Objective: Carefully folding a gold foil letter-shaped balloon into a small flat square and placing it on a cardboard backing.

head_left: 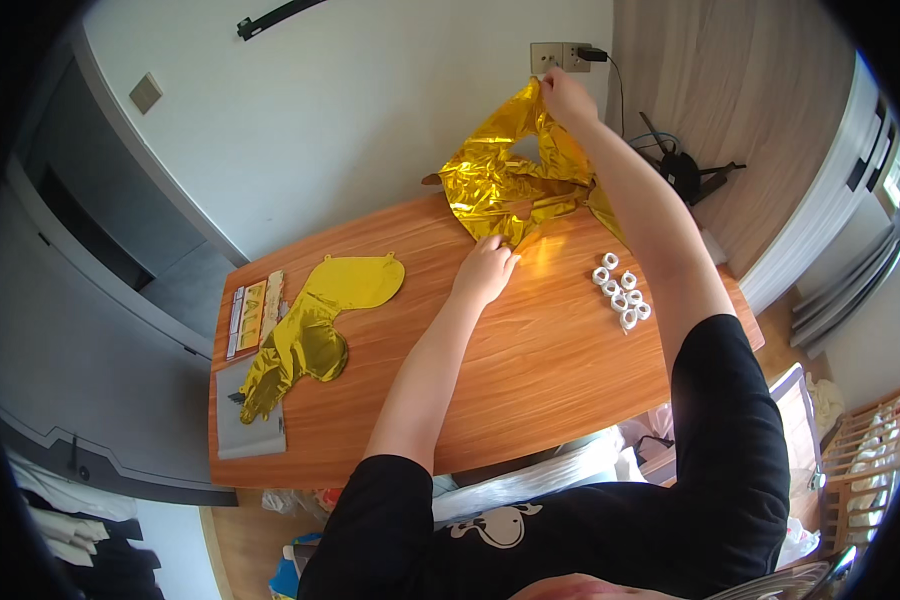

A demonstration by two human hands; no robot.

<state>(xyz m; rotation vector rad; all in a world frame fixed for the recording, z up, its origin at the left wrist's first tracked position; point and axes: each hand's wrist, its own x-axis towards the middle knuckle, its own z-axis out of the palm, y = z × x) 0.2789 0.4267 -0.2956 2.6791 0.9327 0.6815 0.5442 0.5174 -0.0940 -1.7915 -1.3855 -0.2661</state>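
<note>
A crinkled gold foil balloon (pixel 490 170), uninflated and with openings in its shape, is stretched out over the far edge of the table. High up, next to the wall, my right hand (pixel 568 98) is closed on its top corner and lifts it. My left hand (pixel 485 270) pinches its lower edge just above the tabletop. A second flat gold foil balloon (pixel 315 320) lies on the left of the table, apart from both hands. Several small rolls of white ribbon (pixel 628 300) sit grouped to the right.
On the wooden table (pixel 510 390), a printed packet (pixel 250 315) and a pale grey sheet (pixel 255 430) lie at the left end. Behind the right arm stands a black router (pixel 682 172). A wall socket (pixel 560 57) with a black plug is close to my right hand.
</note>
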